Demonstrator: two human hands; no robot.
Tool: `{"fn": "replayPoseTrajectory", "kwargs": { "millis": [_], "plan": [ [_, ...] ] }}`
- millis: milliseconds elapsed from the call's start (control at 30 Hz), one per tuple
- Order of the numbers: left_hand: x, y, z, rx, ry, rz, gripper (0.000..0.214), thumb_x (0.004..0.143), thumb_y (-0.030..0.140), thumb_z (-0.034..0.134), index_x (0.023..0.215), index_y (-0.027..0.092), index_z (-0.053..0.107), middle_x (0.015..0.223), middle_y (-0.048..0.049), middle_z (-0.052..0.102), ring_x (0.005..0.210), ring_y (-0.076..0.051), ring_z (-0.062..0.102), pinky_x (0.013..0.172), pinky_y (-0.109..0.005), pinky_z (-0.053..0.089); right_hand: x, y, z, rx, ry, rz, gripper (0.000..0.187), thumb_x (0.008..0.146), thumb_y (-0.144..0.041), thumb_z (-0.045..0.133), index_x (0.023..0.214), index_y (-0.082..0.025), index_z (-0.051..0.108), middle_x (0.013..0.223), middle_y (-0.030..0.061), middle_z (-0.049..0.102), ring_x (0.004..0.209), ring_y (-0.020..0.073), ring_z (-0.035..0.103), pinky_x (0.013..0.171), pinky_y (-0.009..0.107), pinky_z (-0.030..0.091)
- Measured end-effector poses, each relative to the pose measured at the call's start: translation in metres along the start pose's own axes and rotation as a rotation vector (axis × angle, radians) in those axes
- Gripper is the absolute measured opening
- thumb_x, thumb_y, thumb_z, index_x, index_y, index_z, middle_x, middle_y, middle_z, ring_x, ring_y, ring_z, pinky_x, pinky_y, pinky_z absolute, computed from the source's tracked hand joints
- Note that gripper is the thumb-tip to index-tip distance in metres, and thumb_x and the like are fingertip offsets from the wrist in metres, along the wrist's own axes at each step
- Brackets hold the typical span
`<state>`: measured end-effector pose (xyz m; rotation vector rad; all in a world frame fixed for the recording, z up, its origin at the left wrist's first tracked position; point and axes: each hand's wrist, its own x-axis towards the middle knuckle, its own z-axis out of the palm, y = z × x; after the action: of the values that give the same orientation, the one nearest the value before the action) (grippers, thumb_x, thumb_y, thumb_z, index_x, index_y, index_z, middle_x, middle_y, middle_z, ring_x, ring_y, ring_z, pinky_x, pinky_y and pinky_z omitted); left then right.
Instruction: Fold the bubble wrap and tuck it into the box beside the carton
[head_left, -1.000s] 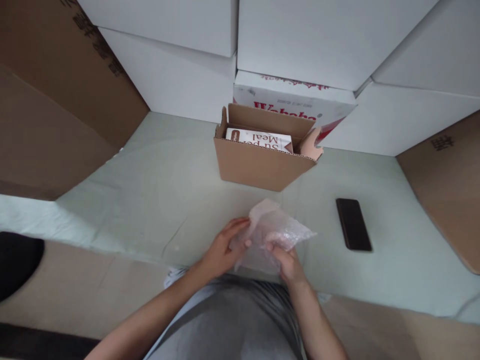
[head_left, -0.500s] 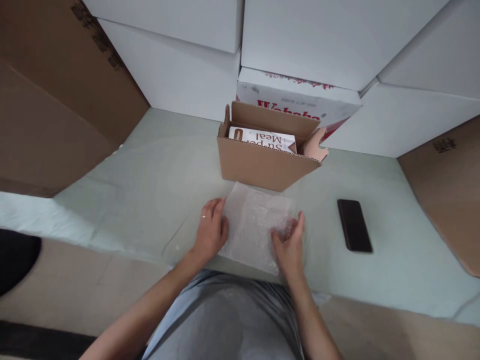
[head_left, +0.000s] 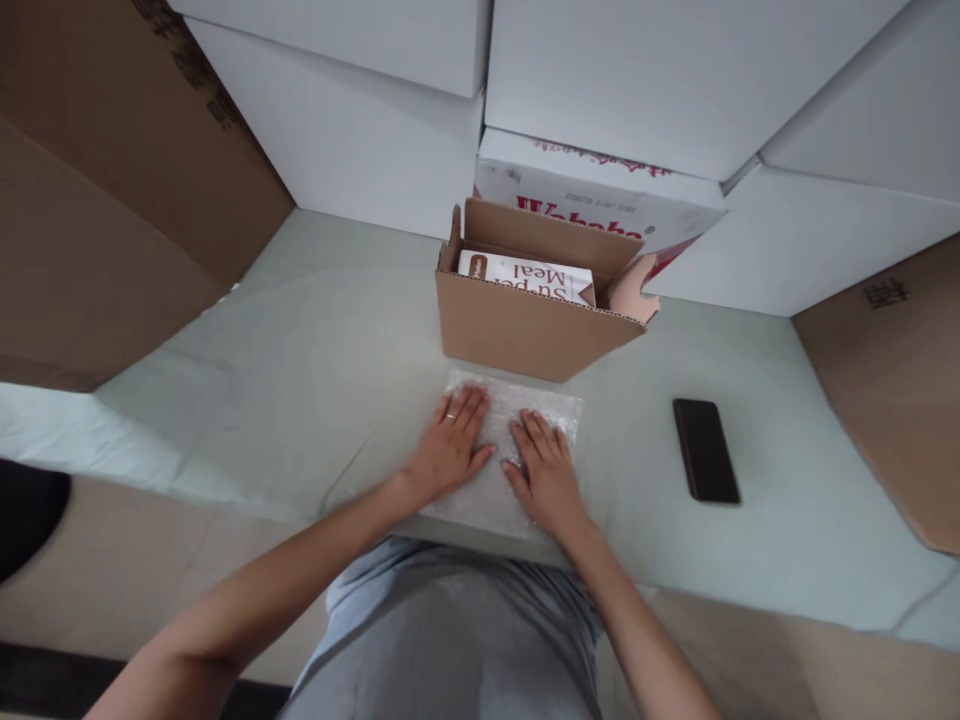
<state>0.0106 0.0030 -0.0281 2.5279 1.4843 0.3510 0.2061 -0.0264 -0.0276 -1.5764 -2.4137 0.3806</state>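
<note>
A sheet of clear bubble wrap (head_left: 501,400) lies flat on the pale green table (head_left: 300,380), just in front of an open brown cardboard box (head_left: 525,330). My left hand (head_left: 450,445) rests palm down on the sheet's left half, fingers stretched out, a ring on one finger. My right hand (head_left: 546,475) presses flat on the right half, fingers spread. Inside the box sits a white packet (head_left: 525,279) printed "Super Meal".
A black phone (head_left: 705,449) lies face down to the right of my hands. White cartons (head_left: 637,80) are stacked behind the box, one with red lettering (head_left: 592,190). Brown cartons stand at the left (head_left: 112,180) and right (head_left: 892,380).
The crumpled bubble wrap held in both hands was spread out on the table. My hands moved from its edges onto its top and now press it flat.
</note>
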Motion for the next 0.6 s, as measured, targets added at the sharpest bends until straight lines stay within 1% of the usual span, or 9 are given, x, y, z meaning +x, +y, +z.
{"fn": "replayPoseTrajectory", "kwargs": {
  "millis": [100, 167, 233, 300, 367, 433, 500, 567, 600],
  "plan": [
    [-0.006, -0.01, -0.002, 0.012, 0.016, -0.053, 0.069, 0.091, 0.046, 0.042, 0.142, 0.002, 0.028, 0.15, -0.0217, 0.026, 0.142, -0.033, 0.016, 0.113, -0.051, 0.022, -0.004, 0.008, -0.004, -0.042, 0.025, 0.07, 0.057, 0.092, -0.041, 0.042, 0.142, -0.017, 0.032, 0.151, 0.0121, 0.03, 0.141, 0.0278, 0.021, 0.112, 0.057, 0.021],
    [-0.008, -0.01, -0.004, 0.02, 0.013, -0.01, 0.063, 0.092, 0.042, 0.04, 0.141, 0.004, 0.031, 0.151, -0.0207, 0.025, 0.142, -0.033, 0.014, 0.113, -0.051, 0.021, -0.003, 0.005, -0.003, -0.056, 0.058, 0.1, 0.059, 0.091, -0.042, 0.042, 0.142, -0.014, 0.032, 0.151, 0.0144, 0.028, 0.142, 0.0285, 0.018, 0.112, 0.056, 0.02],
    [-0.006, -0.006, -0.005, 0.014, -0.007, 0.068, 0.058, 0.092, 0.04, 0.04, 0.141, 0.009, 0.033, 0.152, -0.0176, 0.024, 0.143, -0.031, 0.013, 0.114, -0.05, 0.02, 0.0, -0.004, 0.001, -0.063, 0.06, 0.078, 0.059, 0.091, -0.041, 0.043, 0.142, -0.012, 0.033, 0.152, 0.016, 0.025, 0.143, 0.0288, 0.015, 0.113, 0.054, 0.019],
    [-0.003, -0.003, -0.003, -0.001, -0.031, 0.109, 0.058, 0.092, 0.041, 0.04, 0.142, 0.011, 0.032, 0.152, -0.0159, 0.025, 0.143, -0.03, 0.015, 0.114, -0.05, 0.02, 0.003, -0.011, 0.004, -0.072, 0.031, 0.022, 0.058, 0.09, -0.039, 0.044, 0.141, -0.013, 0.035, 0.153, 0.0155, 0.023, 0.143, 0.0288, 0.014, 0.114, 0.054, 0.017],
    [-0.003, -0.005, -0.002, -0.015, -0.036, 0.09, 0.063, 0.091, 0.044, 0.043, 0.142, 0.009, 0.03, 0.151, -0.0177, 0.025, 0.142, -0.031, 0.016, 0.113, -0.05, 0.022, 0.003, -0.011, 0.004, -0.092, 0.017, -0.002, 0.055, 0.09, -0.038, 0.045, 0.14, -0.014, 0.037, 0.152, 0.0151, 0.025, 0.142, 0.0294, 0.016, 0.113, 0.056, 0.016],
    [-0.011, -0.013, -0.005, -0.025, -0.027, 0.085, 0.063, 0.09, 0.042, 0.044, 0.141, 0.007, 0.031, 0.151, -0.0198, 0.026, 0.142, -0.032, 0.017, 0.113, -0.052, 0.024, -0.001, -0.002, 0.001, -0.109, 0.051, 0.025, 0.054, 0.091, -0.038, 0.045, 0.138, -0.013, 0.04, 0.15, 0.0174, 0.03, 0.141, 0.0312, 0.02, 0.112, 0.058, 0.018],
    [-0.026, -0.023, -0.011, -0.053, -0.033, 0.178, 0.053, 0.091, 0.036, 0.045, 0.136, 0.008, 0.039, 0.148, -0.0196, 0.031, 0.142, -0.032, 0.019, 0.112, -0.052, 0.025, -0.01, 0.011, -0.004, -0.1, 0.11, 0.054, 0.051, 0.09, -0.035, 0.046, 0.135, -0.01, 0.043, 0.146, 0.0201, 0.035, 0.14, 0.0323, 0.023, 0.111, 0.059, 0.02],
    [-0.046, -0.031, -0.02, -0.113, -0.084, 0.371, 0.041, 0.091, 0.033, 0.047, 0.126, 0.013, 0.05, 0.143, -0.0154, 0.042, 0.139, -0.028, 0.026, 0.112, -0.049, 0.028, -0.021, 0.022, -0.009, -0.047, 0.16, 0.026, 0.046, 0.09, -0.031, 0.048, 0.13, -0.01, 0.046, 0.142, 0.0197, 0.041, 0.138, 0.0309, 0.027, 0.11, 0.057, 0.025],
    [-0.056, -0.033, -0.024, -0.145, -0.109, 0.443, 0.038, 0.089, 0.035, 0.05, 0.121, 0.015, 0.054, 0.14, -0.0141, 0.046, 0.137, -0.027, 0.031, 0.111, -0.046, 0.031, -0.027, 0.024, -0.012, -0.003, 0.174, -0.01, 0.042, 0.089, -0.028, 0.048, 0.129, -0.012, 0.048, 0.139, 0.0182, 0.044, 0.137, 0.0292, 0.029, 0.11, 0.055, 0.027]
  ]
}}
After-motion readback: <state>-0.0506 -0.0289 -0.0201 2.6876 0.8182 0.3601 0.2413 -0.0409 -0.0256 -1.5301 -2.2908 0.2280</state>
